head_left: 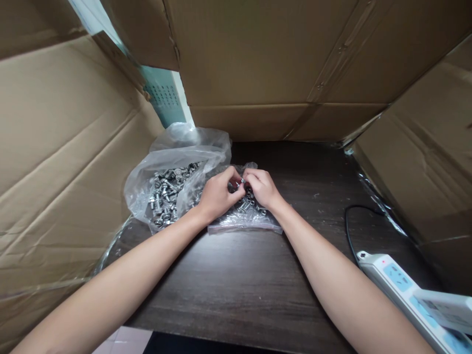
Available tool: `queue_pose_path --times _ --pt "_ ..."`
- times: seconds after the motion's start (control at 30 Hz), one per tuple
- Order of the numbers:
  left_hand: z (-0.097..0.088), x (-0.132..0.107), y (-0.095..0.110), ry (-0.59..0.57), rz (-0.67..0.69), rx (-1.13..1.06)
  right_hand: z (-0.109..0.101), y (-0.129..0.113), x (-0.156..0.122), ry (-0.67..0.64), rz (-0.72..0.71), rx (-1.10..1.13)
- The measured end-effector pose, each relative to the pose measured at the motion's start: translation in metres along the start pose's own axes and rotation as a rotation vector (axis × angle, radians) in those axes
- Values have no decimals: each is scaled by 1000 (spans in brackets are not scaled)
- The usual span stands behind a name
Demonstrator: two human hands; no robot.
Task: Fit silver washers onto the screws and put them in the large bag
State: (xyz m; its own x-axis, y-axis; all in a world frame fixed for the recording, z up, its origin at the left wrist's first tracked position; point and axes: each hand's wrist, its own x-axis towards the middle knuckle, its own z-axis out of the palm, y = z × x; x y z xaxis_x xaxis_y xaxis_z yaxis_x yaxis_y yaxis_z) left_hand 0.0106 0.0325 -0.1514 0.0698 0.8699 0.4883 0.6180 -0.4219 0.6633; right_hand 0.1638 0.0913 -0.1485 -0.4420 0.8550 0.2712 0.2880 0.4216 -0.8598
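Over the middle of the table, my left hand [220,192] and my right hand [261,188] meet with their fingers pinched together. Between the fingertips shows a small shiny metal fastener [242,181], gripped from both sides; its exact kind is too small and partly covered to tell. Below the hands lies a flat clear zip bag [254,223] with small loose bolts [245,204] and ring-like metal pieces on it. Left of my left hand, a larger clear plastic bag [142,167] gapes open, holding a heap of silvery flanged bolts [167,194].
Cardboard walls [254,54] enclose the dark wooden table [236,280] at the back and both sides. A white power strip [398,285] with a lit red light and something white plugged in lies at the right front. Its black cable [346,223] loops behind it.
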Motion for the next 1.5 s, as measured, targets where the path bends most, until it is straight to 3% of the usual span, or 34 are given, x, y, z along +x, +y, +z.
queue_pose_path --times 1.5 --pt "1 -1 1 2 7 -19 1 2 2 21 70 34"
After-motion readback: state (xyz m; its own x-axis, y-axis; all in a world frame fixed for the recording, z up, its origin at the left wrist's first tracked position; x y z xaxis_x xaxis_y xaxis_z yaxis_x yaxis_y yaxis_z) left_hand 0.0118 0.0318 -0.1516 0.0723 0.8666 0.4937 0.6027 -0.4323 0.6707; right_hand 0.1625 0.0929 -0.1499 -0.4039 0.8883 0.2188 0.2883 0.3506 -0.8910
